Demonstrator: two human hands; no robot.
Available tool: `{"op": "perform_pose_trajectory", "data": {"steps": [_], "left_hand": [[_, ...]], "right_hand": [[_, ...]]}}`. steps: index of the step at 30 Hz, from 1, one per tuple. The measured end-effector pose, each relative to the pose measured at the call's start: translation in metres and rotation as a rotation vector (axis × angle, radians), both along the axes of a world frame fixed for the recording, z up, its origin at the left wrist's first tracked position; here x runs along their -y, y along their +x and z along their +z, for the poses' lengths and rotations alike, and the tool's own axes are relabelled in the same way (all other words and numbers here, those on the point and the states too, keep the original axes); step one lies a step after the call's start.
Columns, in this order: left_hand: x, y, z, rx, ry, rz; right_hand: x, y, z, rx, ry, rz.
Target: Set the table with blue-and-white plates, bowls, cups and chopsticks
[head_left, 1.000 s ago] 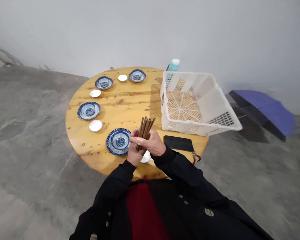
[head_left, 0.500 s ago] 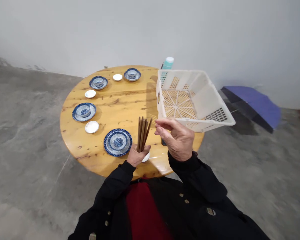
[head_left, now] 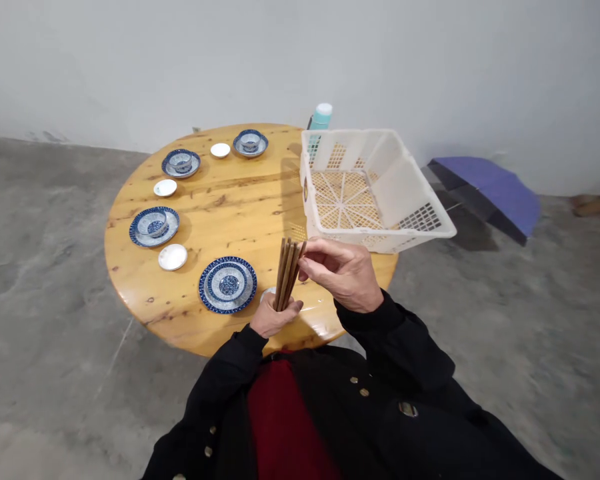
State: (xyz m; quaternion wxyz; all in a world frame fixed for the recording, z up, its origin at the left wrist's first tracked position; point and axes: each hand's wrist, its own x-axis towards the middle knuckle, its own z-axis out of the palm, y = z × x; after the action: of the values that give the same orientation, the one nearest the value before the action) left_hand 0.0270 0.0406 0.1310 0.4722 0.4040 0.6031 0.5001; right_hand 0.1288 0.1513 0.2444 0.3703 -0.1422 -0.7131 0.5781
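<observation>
Round table [head_left: 240,207], left hand [head_left: 273,319] grip closed round chopsticks [head_left: 286,273] low down — right hand [head_left: 345,273] pinching their tops.

Round wooden table [head_left: 240,207] carries blue-patterned plates [head_left: 227,285], white saucers [head_left: 173,257] and a basket [head_left: 415,193].

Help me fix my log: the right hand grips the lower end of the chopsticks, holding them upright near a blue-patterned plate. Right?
Wrong hand. The left hand grips the lower end of the chopsticks, holding them upright near the blue-patterned plate; the right hand is at their tips. The head view shows it.
</observation>
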Motion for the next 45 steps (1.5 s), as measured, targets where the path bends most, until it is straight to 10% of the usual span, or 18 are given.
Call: {"op": "perform_pose_trajectory", "data": {"steps": [11, 23, 45], "left_hand": [[0.011, 0.006, -0.011, 0.0, -0.065, -0.177], [0.041, 0.009, -0.039, 0.062, -0.139, 0.0], [0.049, 0.014, -0.023, 0.232, -0.191, 0.108]], "right_hand": [[-0.004, 0.016, -0.013, 0.1, -0.105, 0.03], [-0.002, 0.015, -0.044, 0.192, -0.085, -0.182], [-0.008, 0.001, -0.059, 0.243, -0.205, -0.206]]}}
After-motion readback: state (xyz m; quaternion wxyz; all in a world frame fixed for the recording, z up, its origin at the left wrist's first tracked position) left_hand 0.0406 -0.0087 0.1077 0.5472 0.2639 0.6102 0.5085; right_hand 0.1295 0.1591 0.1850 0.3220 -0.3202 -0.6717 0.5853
